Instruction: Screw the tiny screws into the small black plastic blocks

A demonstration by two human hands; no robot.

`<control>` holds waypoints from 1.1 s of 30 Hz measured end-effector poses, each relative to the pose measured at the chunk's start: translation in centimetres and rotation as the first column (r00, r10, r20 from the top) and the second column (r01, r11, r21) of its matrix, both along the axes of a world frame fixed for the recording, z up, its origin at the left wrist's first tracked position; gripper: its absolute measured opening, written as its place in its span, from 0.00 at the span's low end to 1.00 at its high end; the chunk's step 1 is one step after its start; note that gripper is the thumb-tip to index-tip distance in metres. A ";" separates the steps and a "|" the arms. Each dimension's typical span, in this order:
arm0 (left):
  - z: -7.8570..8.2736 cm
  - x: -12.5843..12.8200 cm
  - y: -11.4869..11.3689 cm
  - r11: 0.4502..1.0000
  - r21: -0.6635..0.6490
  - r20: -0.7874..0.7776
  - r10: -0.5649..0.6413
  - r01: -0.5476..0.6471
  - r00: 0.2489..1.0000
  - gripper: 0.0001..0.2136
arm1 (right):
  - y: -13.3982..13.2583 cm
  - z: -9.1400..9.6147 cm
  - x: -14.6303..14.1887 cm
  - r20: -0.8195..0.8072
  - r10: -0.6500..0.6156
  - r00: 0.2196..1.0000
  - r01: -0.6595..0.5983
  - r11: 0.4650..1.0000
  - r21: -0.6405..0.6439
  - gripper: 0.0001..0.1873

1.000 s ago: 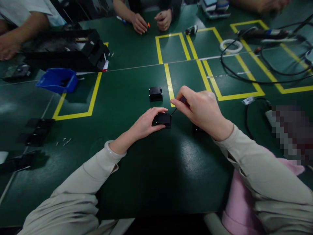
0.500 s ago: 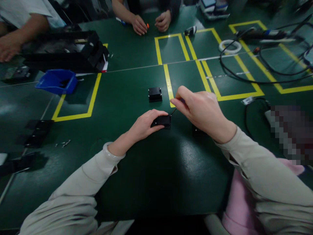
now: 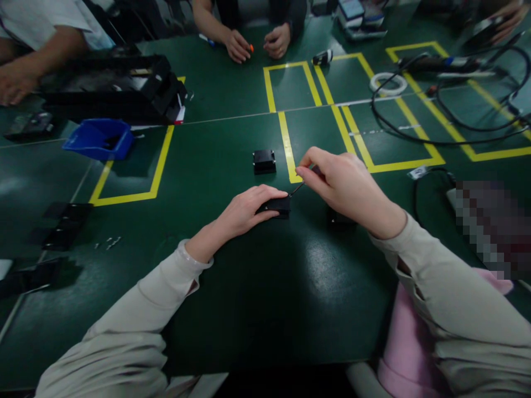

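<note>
My left hand (image 3: 253, 209) holds a small black block-like case (image 3: 280, 207) against the table, thumb on the near side and fingers over the top. In my right hand (image 3: 342, 185) is a thin-shafted driver (image 3: 297, 189), pinched between thumb and fingers. Its slanting tip touches or nearly touches a screw at the case's right end. The driver's handle is mostly hidden in the hand. A similar black case (image 3: 264, 161) with silver screws at its ends sits just beyond. Another black case (image 3: 341, 220) lies partly hidden under my right wrist.
Loose screws (image 3: 111, 242) and black parts (image 3: 66, 226) lie to the left. Farther back are a blue bin (image 3: 99, 138) and a black tray (image 3: 110, 91). Cables (image 3: 418, 135) and a white ring (image 3: 388, 84) lie at right. Co-workers' hands (image 3: 277, 41) rest across the table.
My right hand has shifted slightly right, showing more of the driver shaft and the case under the wrist. My left hand keeps its hold. Another person's hand has appeared at far right.
</note>
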State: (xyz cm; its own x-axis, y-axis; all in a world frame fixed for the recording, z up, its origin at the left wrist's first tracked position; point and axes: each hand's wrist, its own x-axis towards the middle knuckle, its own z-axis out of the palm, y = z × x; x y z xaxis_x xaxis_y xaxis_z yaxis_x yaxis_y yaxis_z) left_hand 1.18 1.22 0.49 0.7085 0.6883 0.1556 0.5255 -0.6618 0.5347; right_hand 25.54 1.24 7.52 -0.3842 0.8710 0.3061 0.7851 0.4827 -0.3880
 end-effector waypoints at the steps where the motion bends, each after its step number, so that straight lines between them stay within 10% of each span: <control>1: 0.1 0.0 0.0 1.000 -0.007 -0.003 0.003 -0.003 1.000 0.17 | 0.2 -0.1 0.1 -0.026 0.008 1.000 -0.009 1.000 -0.009 0.06; 21: 0.5 -1.1 0.7 0.999 -0.035 -0.070 -0.012 0.010 0.997 0.18 | -0.7 -4.9 1.4 -0.573 -0.140 0.808 0.027 0.979 -0.202 0.03; 33: 0.0 -0.3 0.2 0.999 -0.021 -0.049 0.046 -0.047 0.998 0.15 | -0.6 -5.0 1.6 -0.592 -0.142 0.794 0.010 0.975 -0.220 0.08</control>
